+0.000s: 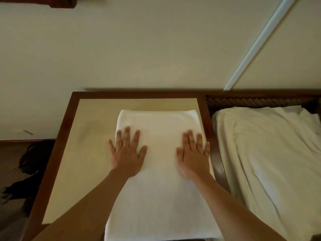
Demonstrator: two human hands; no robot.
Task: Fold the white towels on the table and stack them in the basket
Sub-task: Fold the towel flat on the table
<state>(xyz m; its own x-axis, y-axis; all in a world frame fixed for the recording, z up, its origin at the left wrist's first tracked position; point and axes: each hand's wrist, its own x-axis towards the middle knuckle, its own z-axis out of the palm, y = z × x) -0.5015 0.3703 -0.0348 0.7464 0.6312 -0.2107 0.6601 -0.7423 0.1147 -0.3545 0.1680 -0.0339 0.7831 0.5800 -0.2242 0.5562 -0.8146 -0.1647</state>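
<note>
Dark shape: a black object [28, 164] lies on the brown floor at the far left, beside the table's left edge; what it is cannot be told.
Table: a table [93, 153] with a pale top and a dark wooden frame stands against a cream wall [139, 49].
Left hand: the left hand [127, 154] lies palm down on the left part of the towel, fingers straight and spread apart. Its little finger reaches over the towel's left edge, while the other fingers and the thumb rest on the cloth.
Towel: a white towel [159, 197] lies flat on the right half of the table top as a long folded rectangle, its far end short of the back frame and its near end running out of view at the bottom. It sits under both palms, and a bare stretch of cloth shows between the two hands.
Right hand: the right hand [193, 156] presses palm down on the right part of the towel, fingers straight and close together, the little finger just at the towel's right edge.
Loose cloth: more white cloth [269, 153] lies rumpled to the right of the table, in front of a dark patterned wooden edge [251, 101].
Trim: a white strip [260, 42] runs slantwise up the wall at the upper right.
</note>
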